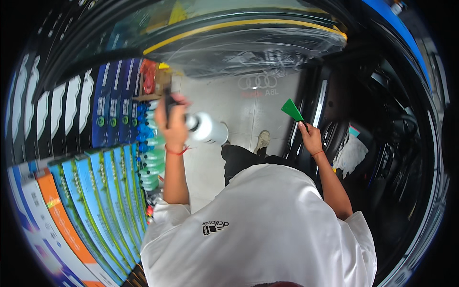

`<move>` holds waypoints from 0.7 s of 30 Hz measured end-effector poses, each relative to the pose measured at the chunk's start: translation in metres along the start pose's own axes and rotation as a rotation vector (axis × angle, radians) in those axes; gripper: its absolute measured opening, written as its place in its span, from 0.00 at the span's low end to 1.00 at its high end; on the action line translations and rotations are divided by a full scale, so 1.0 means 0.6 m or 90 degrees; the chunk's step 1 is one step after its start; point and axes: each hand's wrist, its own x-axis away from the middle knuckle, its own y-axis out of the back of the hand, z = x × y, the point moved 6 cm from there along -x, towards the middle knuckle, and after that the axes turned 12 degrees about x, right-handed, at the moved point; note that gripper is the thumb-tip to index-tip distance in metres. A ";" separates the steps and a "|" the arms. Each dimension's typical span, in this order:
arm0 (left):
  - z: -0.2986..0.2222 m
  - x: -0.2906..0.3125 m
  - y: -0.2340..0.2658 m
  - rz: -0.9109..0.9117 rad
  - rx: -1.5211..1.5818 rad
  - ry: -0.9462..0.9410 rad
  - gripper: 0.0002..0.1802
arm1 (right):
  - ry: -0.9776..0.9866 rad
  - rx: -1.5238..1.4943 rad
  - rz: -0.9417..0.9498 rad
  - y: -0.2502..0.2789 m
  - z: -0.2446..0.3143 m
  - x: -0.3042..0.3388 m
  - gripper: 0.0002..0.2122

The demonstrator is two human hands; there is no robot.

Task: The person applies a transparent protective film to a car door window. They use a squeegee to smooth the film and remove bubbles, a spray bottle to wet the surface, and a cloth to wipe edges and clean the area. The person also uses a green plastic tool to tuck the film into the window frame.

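From the head view, here we are on the left: the left hand (174, 122), blurred, is wrapped around the black trigger end of a white spray bottle (210, 131), its base angled to the right over the pale floor (203, 174). Whether a finger is squeezing the trigger, I cannot tell. Over on the right, the right hand (311, 138) has a green scraper (291, 110) pinched by its narrow end, the broad edge aimed far and left.

Across the far side runs a car door (191, 26) with a yellow strip (244, 22) and, below it, rumpled clear film (306, 48). That looks the touchy spot! A corner of the scraper catching those loose folds could tear or crease them.

And the bottle: it's gripped at one end only, so a slack grip could let the weight swing it into the green-liquid bottles (152, 167) on the left, close by the hand. Any drips could make the floor slick under that shoe (263, 141).

On the right, the door sill (319, 110) lies just beside the scraper hand; a careless elbow or knuckle might knock it. Nearer, a white cloth (353, 155) could snag a passing forearm.
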 end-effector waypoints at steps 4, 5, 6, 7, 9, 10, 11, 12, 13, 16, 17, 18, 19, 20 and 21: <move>-0.037 -0.014 -0.006 -0.137 0.070 -0.118 0.18 | -0.095 -0.049 -0.062 0.014 -0.049 0.027 0.24; -0.038 -0.015 -0.030 -0.063 0.018 -0.133 0.19 | -0.116 -0.077 -0.085 0.009 -0.069 0.034 0.23; -0.048 -0.019 -0.075 0.098 -0.074 -0.163 0.20 | -0.131 -0.105 -0.110 -0.004 -0.088 0.037 0.23; -0.013 -0.025 -0.102 0.138 -0.048 -0.119 0.17 | -0.148 -0.134 -0.136 -0.014 -0.109 0.040 0.22; -0.016 -0.053 -0.209 0.360 -0.115 -0.092 0.11 | -0.148 -0.142 -0.154 -0.023 -0.109 0.047 0.22; -0.012 -0.059 -0.254 0.451 -0.067 -0.078 0.11 | -0.153 -0.145 -0.171 -0.025 -0.104 0.051 0.22; -0.030 -0.056 -0.295 0.489 -0.032 -0.164 0.08 | -0.159 -0.145 -0.191 -0.026 -0.100 0.055 0.22; -0.026 -0.053 -0.323 0.535 -0.024 -0.140 0.08 | -0.169 -0.185 -0.202 -0.035 -0.097 0.061 0.22; -0.021 -0.049 -0.349 0.582 -0.017 -0.117 0.08 | -0.172 -0.202 -0.207 -0.042 -0.093 0.070 0.21; 0.029 -0.069 -0.399 0.543 -0.113 -0.119 0.11 | -0.200 -0.264 -0.215 -0.058 -0.036 0.102 0.21; 0.042 -0.075 -0.410 0.534 -0.124 -0.155 0.12 | -0.201 -0.254 -0.210 -0.066 -0.027 0.113 0.20; 0.061 -0.086 -0.404 0.514 -0.146 -0.189 0.13 | -0.202 -0.243 -0.196 -0.066 -0.007 0.126 0.21; 0.077 -0.090 -0.388 0.490 -0.177 -0.222 0.14 | -0.198 -0.236 -0.176 -0.072 0.019 0.135 0.21; 0.079 -0.084 -0.375 0.450 -0.149 -0.253 0.12 | -0.191 -0.198 -0.185 -0.084 0.015 0.146 0.21; 0.084 -0.081 -0.348 0.404 -0.142 -0.288 0.11 | -0.179 -0.222 -0.192 -0.086 0.038 0.157 0.20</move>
